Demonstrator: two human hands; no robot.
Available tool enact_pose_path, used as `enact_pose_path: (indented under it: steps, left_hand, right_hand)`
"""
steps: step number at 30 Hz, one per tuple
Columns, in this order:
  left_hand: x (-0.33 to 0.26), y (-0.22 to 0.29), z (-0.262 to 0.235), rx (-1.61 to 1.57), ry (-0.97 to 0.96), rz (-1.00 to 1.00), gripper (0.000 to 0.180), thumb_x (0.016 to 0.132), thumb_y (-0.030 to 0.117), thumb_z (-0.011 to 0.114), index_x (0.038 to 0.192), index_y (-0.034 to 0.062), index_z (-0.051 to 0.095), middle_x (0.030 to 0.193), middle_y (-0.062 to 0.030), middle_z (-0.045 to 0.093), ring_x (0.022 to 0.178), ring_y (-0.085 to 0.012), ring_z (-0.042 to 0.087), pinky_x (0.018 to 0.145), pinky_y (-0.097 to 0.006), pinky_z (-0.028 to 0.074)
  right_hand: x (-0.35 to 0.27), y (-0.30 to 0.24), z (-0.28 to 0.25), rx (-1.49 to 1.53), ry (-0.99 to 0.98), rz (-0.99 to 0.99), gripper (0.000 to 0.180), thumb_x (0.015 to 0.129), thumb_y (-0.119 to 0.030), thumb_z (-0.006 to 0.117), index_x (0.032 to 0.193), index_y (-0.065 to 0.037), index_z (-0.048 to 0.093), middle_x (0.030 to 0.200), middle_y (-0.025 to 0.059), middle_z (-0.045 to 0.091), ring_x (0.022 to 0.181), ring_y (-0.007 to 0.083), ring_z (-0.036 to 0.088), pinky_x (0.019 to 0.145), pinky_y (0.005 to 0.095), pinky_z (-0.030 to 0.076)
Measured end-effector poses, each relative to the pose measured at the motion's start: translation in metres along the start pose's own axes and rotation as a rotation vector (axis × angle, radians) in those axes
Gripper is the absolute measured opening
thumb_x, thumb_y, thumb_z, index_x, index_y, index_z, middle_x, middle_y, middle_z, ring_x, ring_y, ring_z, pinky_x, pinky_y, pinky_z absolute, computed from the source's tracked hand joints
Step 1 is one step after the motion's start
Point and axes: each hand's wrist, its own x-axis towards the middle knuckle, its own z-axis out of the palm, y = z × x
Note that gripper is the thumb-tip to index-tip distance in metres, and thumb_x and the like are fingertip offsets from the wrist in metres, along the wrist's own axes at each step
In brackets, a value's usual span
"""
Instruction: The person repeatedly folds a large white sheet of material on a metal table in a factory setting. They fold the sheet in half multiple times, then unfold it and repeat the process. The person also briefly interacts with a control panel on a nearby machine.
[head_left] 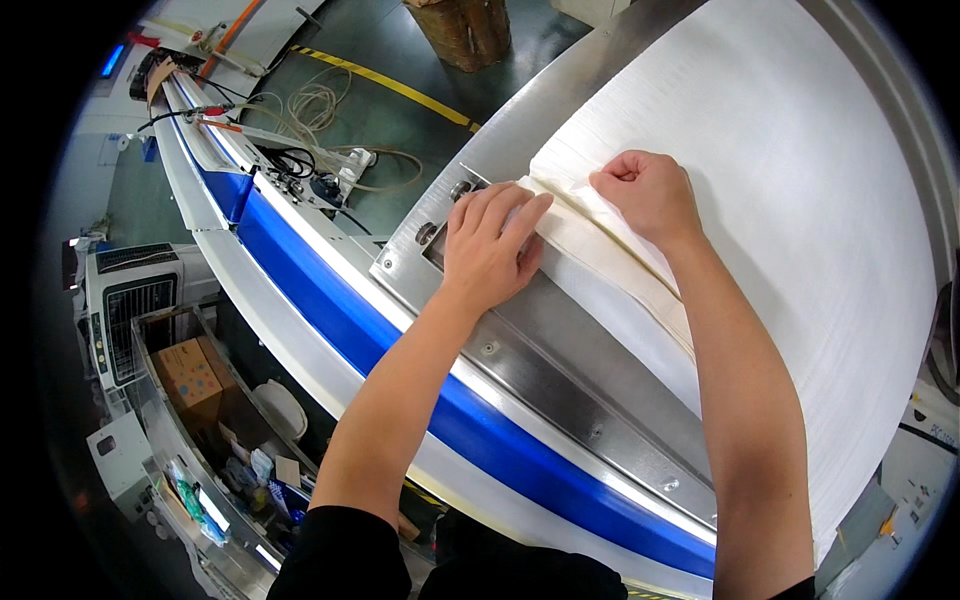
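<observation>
A broad white sheet (800, 150) of thin material, its kind unclear, lies over the steel surface. Along its near edge runs a flat cream strip (610, 245), with a narrow gap between the strip and the white material. My right hand (650, 195) is closed in a pinch at the edge of the white sheet, beyond the strip, where the edge is puckered. Across the left end of the strip rests my left hand (490, 245), its fingers stretched out and slightly bent, thumb apart. The fingertips touch the strip's end; the palm hangs over the steel frame.
Close to my body, a long blue-and-white rail (330, 310) runs along the steel frame (560, 365). Coiled hose (315, 105) lies on the floor at the far left. A brown bin (460, 30) stands at the back. A metal cart holds a cardboard box (188, 375) at left.
</observation>
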Motion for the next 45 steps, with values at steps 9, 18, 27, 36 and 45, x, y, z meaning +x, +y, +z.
enact_pose_path:
  steps: [9, 18, 27, 36, 45]
  left_hand:
    - [0.016, 0.005, -0.002, 0.079, -0.049, 0.001, 0.042, 0.06, 0.012, 0.066, 0.101, 0.0167, 0.06, 0.101, -0.0041, 0.055, 0.099, -0.0254, 0.051, 0.087, -0.04, 0.038]
    - [0.025, -0.008, -0.046, 0.102, -0.387, 0.276, 0.031, 0.06, 0.015, 0.068, 0.09, 0.0118, 0.06, 0.111, -0.0059, 0.057, 0.103, -0.026, 0.054, 0.093, -0.041, 0.038]
    - [0.083, 0.038, -0.046, 0.555, -1.094, 0.215, 0.063, 0.063, 0.015, 0.069, 0.123, 0.0124, 0.048, 0.105, -0.0118, 0.061, 0.099, -0.028, 0.058, 0.093, -0.041, 0.04]
    - [0.072, 0.055, 0.016, 0.903, -1.164, 0.331, 0.04, 0.072, 0.006, 0.063, 0.11, 0.0177, 0.065, 0.097, -0.0117, 0.065, 0.09, -0.0264, 0.064, 0.082, -0.039, 0.048]
    - [0.057, -0.041, 0.03, 0.837, -0.954, 0.118, 0.023, 0.075, -0.001, 0.055, 0.095, 0.0056, 0.064, 0.097, -0.0142, 0.061, 0.095, -0.0325, 0.057, 0.085, -0.042, 0.044]
  right_hand:
    - [-0.003, 0.0, 0.002, 0.036, 0.02, -0.018, 0.019, 0.074, -0.025, 0.065, 0.075, -0.006, 0.068, 0.071, 0.0102, 0.067, 0.066, 0.0259, 0.064, 0.065, 0.0335, 0.05]
    - [-0.125, 0.004, 0.007, -0.074, 0.242, -0.217, 0.021, 0.086, -0.025, 0.056, 0.084, -0.005, 0.061, 0.08, 0.0128, 0.063, 0.073, 0.0298, 0.061, 0.068, 0.041, 0.048]
    - [-0.32, 0.186, -0.103, -0.544, 0.381, 0.41, 0.041, 0.093, -0.038, 0.041, 0.087, -0.007, 0.068, 0.084, 0.0147, 0.065, 0.086, 0.031, 0.06, 0.092, 0.0463, 0.037]
    - [-0.546, 0.402, -0.257, -0.792, 0.445, 0.799, 0.053, 0.097, -0.039, 0.033, 0.074, -0.006, 0.068, 0.082, 0.0141, 0.066, 0.088, 0.0281, 0.061, 0.109, 0.0539, 0.018]
    - [-0.667, 0.532, -0.365, -0.812, 0.188, 1.054, 0.057, 0.097, -0.042, 0.023, 0.093, -0.007, 0.068, 0.097, 0.0125, 0.066, 0.099, 0.0261, 0.06, 0.111, 0.049, 0.016]
